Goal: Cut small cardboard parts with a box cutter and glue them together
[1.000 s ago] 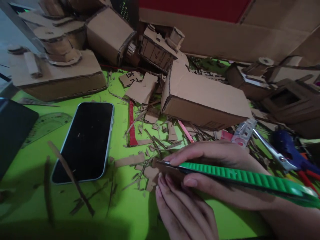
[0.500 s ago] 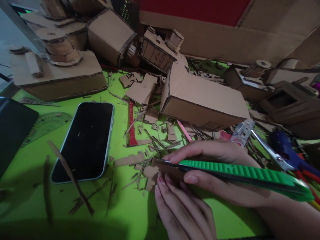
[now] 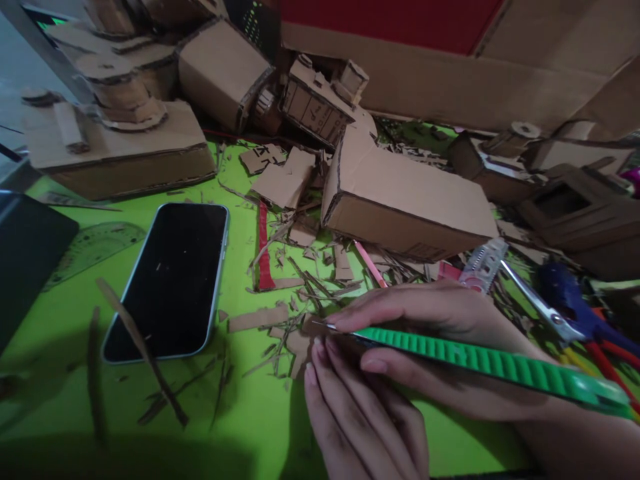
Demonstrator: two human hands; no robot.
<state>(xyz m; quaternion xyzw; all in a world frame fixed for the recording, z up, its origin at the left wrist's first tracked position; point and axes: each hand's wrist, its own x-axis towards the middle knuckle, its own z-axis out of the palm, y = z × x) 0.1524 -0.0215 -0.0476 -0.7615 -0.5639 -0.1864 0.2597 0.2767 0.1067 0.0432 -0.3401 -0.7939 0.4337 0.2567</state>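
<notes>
My right hand [image 3: 440, 310] is closed around a green utility knife [image 3: 465, 355], thumb below and fingers above the ribbed handle. The knife's blade points left, its tip over a small brown cardboard piece [image 3: 301, 341]. My left hand [image 3: 367, 423] lies just below, fingers pressed together, their tips holding this piece down near the blade. Part of the piece is hidden beneath both hands. Thin cardboard scraps [image 3: 280, 353] lie around its left edge.
A phone [image 3: 170, 280] lies left, a protractor [image 3: 95, 247] behind it. Cardboard boxes [image 3: 410, 193] and models [image 3: 120, 147] stand at the back. A pink stick [image 3: 370, 263], a clear plastic tool [image 3: 484, 265] and blue-handled pliers [image 3: 565, 293] lie right, on the green tabletop [image 3: 240, 413].
The knife's blade tip has shifted slightly left and the handle tilts down a little more at its right end. My left fingers have moved slightly left and up on the cardboard.
</notes>
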